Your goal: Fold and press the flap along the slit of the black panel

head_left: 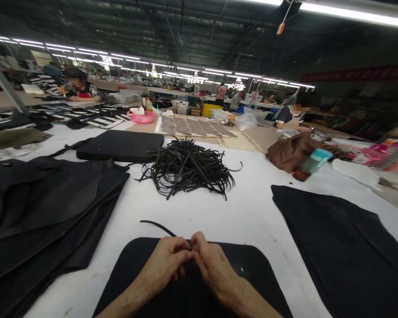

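My left hand (173,258) and my right hand (209,260) meet fingertip to fingertip, both closed in a pinch. A thin black strip (157,225) runs out from between the fingers toward the upper left, its free end over the white table. Whether both hands grip the strip is partly hidden by the fingers. Beneath the hands lies a black padded panel (248,260) with rounded corners. Farther off, a tangled pile of black strips (190,168) rests on the table.
Black fabric pieces (46,198) cover the left side, and a folded black piece (341,234) lies at right. A black pad (119,145), a pink basin (142,117), brown fabric (290,152) and a turquoise-capped bottle (313,163) stand beyond. Other people sit at far tables.
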A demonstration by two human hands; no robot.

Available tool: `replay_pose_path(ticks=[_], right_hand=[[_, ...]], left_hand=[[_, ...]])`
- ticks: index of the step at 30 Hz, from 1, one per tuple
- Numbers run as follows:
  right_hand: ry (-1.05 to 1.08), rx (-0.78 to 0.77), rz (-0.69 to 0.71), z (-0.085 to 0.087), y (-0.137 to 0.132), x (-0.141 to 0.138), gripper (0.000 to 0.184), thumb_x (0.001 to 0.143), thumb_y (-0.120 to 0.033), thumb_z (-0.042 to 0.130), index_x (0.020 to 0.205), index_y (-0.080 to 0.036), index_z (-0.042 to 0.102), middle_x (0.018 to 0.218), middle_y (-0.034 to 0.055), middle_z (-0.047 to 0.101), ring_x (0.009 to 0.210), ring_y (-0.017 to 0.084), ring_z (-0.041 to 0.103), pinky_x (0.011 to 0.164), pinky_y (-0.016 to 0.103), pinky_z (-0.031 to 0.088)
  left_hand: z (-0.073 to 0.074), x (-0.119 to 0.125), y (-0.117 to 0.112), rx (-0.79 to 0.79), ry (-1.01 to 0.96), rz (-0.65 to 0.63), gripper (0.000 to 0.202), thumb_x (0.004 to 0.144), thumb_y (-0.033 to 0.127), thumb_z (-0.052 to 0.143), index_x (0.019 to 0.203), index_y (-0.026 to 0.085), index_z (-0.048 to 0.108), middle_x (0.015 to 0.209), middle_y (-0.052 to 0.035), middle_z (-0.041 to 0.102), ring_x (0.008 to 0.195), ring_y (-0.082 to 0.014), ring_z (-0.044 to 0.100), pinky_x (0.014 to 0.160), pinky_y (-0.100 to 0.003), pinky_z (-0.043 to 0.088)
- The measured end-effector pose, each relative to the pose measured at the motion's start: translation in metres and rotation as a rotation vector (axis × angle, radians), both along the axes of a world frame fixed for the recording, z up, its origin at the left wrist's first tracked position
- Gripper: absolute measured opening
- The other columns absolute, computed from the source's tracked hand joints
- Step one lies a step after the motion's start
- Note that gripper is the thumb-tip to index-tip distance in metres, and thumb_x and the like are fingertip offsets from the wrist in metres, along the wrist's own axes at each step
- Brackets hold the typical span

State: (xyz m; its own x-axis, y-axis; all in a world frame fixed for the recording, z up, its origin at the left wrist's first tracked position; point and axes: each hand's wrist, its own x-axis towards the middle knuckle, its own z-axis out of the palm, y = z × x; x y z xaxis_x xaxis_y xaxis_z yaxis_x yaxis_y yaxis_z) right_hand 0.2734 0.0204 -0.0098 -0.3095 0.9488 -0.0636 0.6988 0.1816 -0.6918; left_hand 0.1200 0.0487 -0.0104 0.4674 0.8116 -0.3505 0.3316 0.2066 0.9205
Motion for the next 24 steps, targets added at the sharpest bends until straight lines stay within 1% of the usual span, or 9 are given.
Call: replay_pose_path(ticks=[3, 6, 8, 11, 14, 17, 20, 22, 24], right_hand=[[-0.018, -0.020, 0.087, 0.008, 0.002, 0.000, 0.013, 0.086, -0.017, 0.037, 0.095, -0.020, 0.047, 0.074, -0.0005, 0.059, 0.065, 0.013, 0.053, 0.061, 0.021, 0.034], [-0.058, -0.067, 0.103, 0.011, 0.005, 0.012, 0.008, 0.083, -0.021, 0.046, 0.081, -0.021, 0.054, 0.068, -0.0025, 0.057, 0.064, 0.012, 0.051, 0.061, 0.021, 0.033], [-0.099, -0.102, 0.042, 0.009, 0.007, 0.030, 0.017, 0.084, -0.027, 0.046, 0.073, -0.021, 0.057, 0.062, -0.0031, 0.054, 0.059, 0.012, 0.049, 0.058, 0.022, 0.032], [-0.134, -0.130, -0.102, 0.001, 0.003, 0.067, 0.025, 0.086, -0.035, 0.043, 0.072, -0.021, 0.057, 0.061, -0.0026, 0.054, 0.058, 0.013, 0.048, 0.057, 0.024, 0.032], [-0.149, -0.159, -0.192, -0.010, -0.006, 0.099, 0.028, 0.085, -0.040, 0.042, 0.069, -0.021, 0.055, 0.061, -0.0019, 0.053, 0.060, 0.014, 0.048, 0.058, 0.025, 0.033], [-0.066, -0.243, -0.261, -0.024, -0.017, 0.118, 0.030, 0.084, -0.043, 0.040, 0.071, -0.020, 0.054, 0.062, -0.0013, 0.053, 0.056, 0.013, 0.046, 0.054, 0.025, 0.033], [0.042, -0.387, -0.337, -0.039, -0.024, 0.128, 0.030, 0.079, -0.047, 0.043, 0.075, -0.020, 0.055, 0.062, -0.0018, 0.049, 0.046, 0.010, 0.039, 0.044, 0.024, 0.027], [0.082, -0.455, -0.384, -0.045, -0.027, 0.131, 0.031, 0.074, -0.050, 0.046, 0.075, -0.020, 0.055, 0.060, -0.0022, 0.047, 0.043, 0.009, 0.036, 0.041, 0.024, 0.024], [0.095, -0.489, -0.444, -0.049, -0.028, 0.132, 0.034, 0.070, -0.053, 0.048, 0.071, -0.020, 0.055, 0.057, -0.0021, 0.046, 0.042, 0.010, 0.035, 0.041, 0.025, 0.023]], left_hand=[[0.000, -0.007, 0.000, -0.017, -0.035, -0.024, 0.018, 0.067, 0.030, 0.048, 0.066, 0.014, 0.058, 0.051, 0.0016, 0.051, 0.043, -0.0120, 0.048, 0.039, -0.021, 0.032], [0.006, -0.025, 0.006, 0.013, -0.015, 0.029, 0.019, 0.069, 0.031, 0.048, 0.063, 0.015, 0.056, 0.050, 0.0018, 0.051, 0.045, -0.0109, 0.048, 0.042, -0.020, 0.033], [0.012, -0.043, 0.011, 0.045, 0.008, 0.112, 0.024, 0.071, 0.036, 0.049, 0.063, 0.015, 0.056, 0.050, 0.0019, 0.051, 0.046, -0.0108, 0.048, 0.044, -0.020, 0.035], [0.014, -0.070, 0.017, 0.068, 0.051, 0.224, 0.029, 0.071, 0.043, 0.051, 0.063, 0.015, 0.056, 0.049, 0.0009, 0.053, 0.047, -0.0114, 0.048, 0.046, -0.021, 0.036], [0.007, -0.083, 0.015, 0.047, 0.096, 0.264, 0.032, 0.069, 0.047, 0.051, 0.062, 0.016, 0.055, 0.048, 0.0006, 0.052, 0.046, -0.0117, 0.048, 0.045, -0.021, 0.036], [-0.007, -0.082, 0.009, 0.035, 0.142, 0.286, 0.032, 0.067, 0.047, 0.050, 0.059, 0.016, 0.054, 0.045, 0.0016, 0.049, 0.043, -0.0111, 0.045, 0.042, -0.021, 0.033], [-0.020, -0.078, 0.005, 0.028, 0.188, 0.322, 0.028, 0.064, 0.043, 0.051, 0.060, 0.016, 0.055, 0.044, 0.0031, 0.046, 0.039, -0.0106, 0.042, 0.039, -0.021, 0.030], [-0.025, -0.076, 0.003, 0.030, 0.215, 0.336, 0.025, 0.064, 0.041, 0.051, 0.062, 0.016, 0.055, 0.045, 0.0041, 0.045, 0.038, -0.0104, 0.041, 0.037, -0.021, 0.028], [-0.028, -0.075, 0.002, 0.046, 0.239, 0.337, 0.023, 0.064, 0.039, 0.051, 0.063, 0.017, 0.054, 0.047, 0.0049, 0.044, 0.037, -0.0097, 0.039, 0.037, -0.022, 0.025]])
